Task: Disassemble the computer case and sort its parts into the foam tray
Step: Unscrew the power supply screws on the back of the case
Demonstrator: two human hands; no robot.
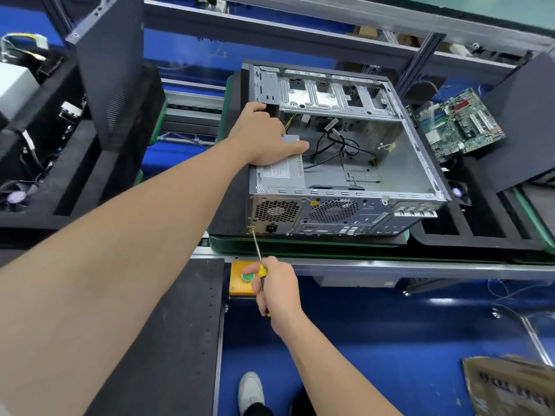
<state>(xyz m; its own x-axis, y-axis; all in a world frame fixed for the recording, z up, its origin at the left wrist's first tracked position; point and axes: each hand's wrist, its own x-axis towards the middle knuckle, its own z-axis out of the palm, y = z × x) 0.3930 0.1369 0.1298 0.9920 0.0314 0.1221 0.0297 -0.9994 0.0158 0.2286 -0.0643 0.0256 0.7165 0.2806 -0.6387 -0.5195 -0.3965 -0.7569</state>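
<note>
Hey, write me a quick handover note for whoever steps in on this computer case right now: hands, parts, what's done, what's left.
Left hand holds the silver power supply box inside the open grey metal computer case.
Right hand grips the yellow-handled screwdriver, its tip at the rear panel's corner by the power socket.
Done: side cover is off; the green motherboard lies on the black foam tray to the right.
Left: probably free the power supply, lift it out with the black cables, and sort them into the tray.
</note>
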